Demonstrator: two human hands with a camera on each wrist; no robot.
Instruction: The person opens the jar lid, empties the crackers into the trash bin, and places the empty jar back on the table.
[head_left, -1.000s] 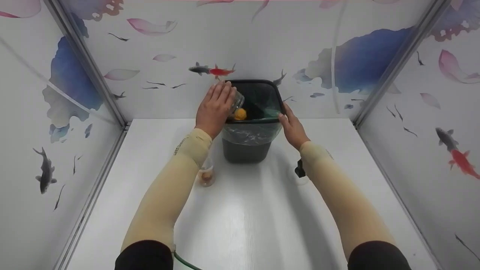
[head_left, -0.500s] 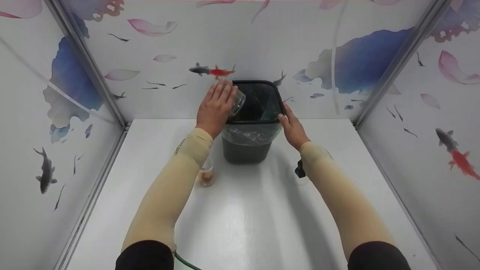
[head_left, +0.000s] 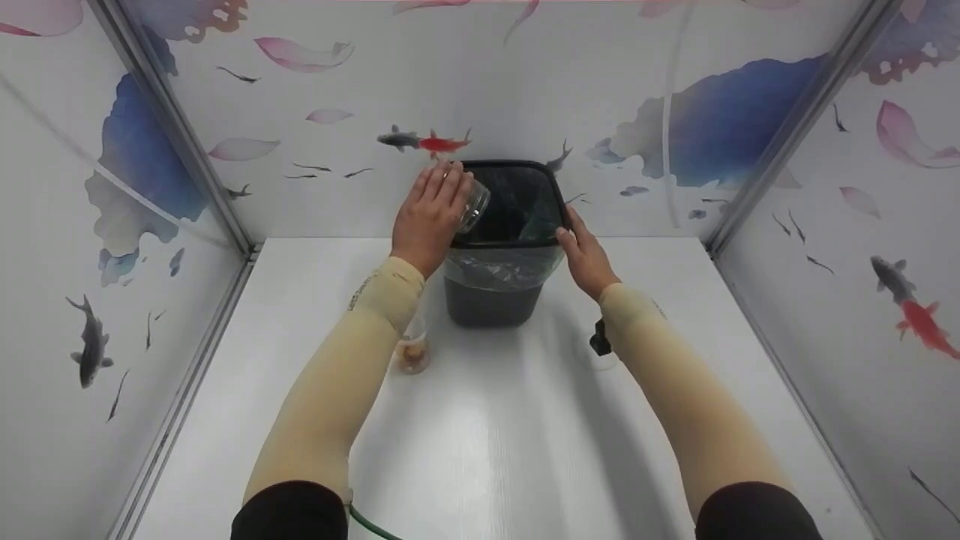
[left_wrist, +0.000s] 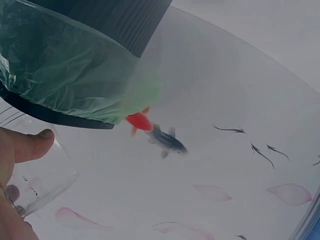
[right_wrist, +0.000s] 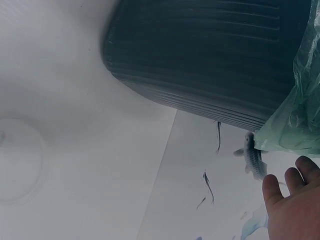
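Left hand (head_left: pixel 429 221) clamps clear jar (head_left: pixel 474 208), grip wrapped round its side; jar tilted, mouth over left rim of dark trash bin (head_left: pixel 491 306), contact with rim unclear. Right hand (head_left: pixel 589 251) at bin's opposite rim, thumb at near corner, fingers along outer side; whether its grip pinches, cannot tell. Translucent bag (head_left: pixel 506 270) lines bin, folded over rim. Bin upright on white counter (head_left: pixel 480 435). Clear container (head_left: pixel 413 355) with orange-brown contents near bin, partly behind left sleeve (head_left: pixel 341 375).
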